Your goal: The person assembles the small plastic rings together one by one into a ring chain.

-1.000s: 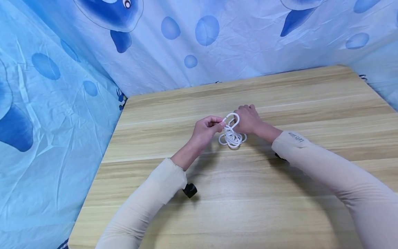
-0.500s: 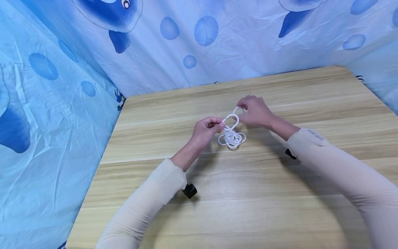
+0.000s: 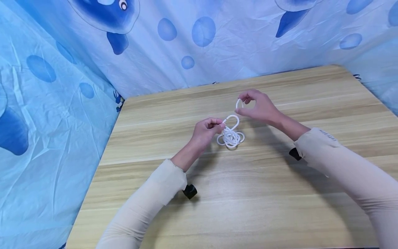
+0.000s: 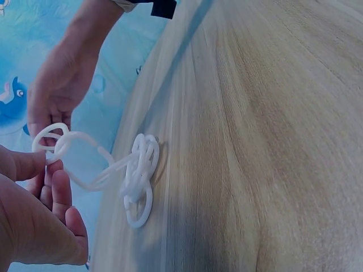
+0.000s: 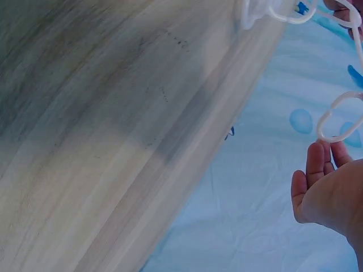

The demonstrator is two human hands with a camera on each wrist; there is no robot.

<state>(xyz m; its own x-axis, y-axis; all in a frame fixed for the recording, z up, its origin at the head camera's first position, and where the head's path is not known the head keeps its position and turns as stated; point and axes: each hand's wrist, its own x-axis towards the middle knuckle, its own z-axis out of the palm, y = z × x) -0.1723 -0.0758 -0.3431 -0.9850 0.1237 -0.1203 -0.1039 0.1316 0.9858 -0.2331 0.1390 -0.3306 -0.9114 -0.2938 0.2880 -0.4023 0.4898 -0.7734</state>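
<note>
White plastic C-shaped rings, like shower curtain rings, are linked in a bundle point(image 3: 230, 138) low over the table. My left hand point(image 3: 206, 129) pinches the top ring point(image 3: 237, 121) between thumb and fingertips; in the left wrist view the linked rings point(image 4: 139, 175) trail from it to the wood. Up and to the right, my right hand point(image 3: 259, 105) holds one single ring point(image 3: 237, 103) by thumb and fingertips. A small gap shows between this ring and the left hand's ring in the head view. The right wrist view shows the single ring point(image 5: 321, 127) at the fingertips.
The wood-grain table point(image 3: 248, 207) spreads out under both arms. Behind it and at the left hangs a blue curtain point(image 3: 140, 65) with whale and bubble prints. A black wrist device point(image 3: 190, 191) sits under the left sleeve, another point(image 3: 294, 154) under the right.
My right hand has moved up and to the right, away from the left hand, carrying a single ring that earlier met the left hand's ring. The left hand has stayed nearly still.
</note>
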